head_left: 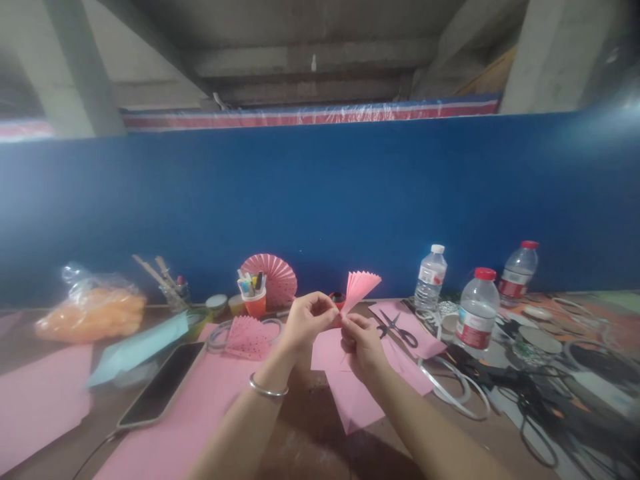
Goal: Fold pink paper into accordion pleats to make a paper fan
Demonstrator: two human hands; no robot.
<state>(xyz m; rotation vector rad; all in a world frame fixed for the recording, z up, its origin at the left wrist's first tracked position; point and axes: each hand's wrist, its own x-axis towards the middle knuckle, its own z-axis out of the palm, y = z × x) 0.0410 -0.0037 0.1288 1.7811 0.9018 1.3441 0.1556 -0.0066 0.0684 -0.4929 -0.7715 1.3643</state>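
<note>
A pleated pink paper fan stands up between my hands, its folds spread at the top and gathered at the bottom. My right hand pinches the gathered end. My left hand, with a silver bangle at the wrist, is closed at the same end; a small reddish piece shows by its fingertips, too small to name. Pink paper sheets lie under my hands. Black scissors rest open on pink paper just right of my right hand.
A round pink paper fan stands behind a cup of pens. At left lie a phone and a bag of orange material. Water bottles and tangled cables crowd the right. A blue partition rises behind.
</note>
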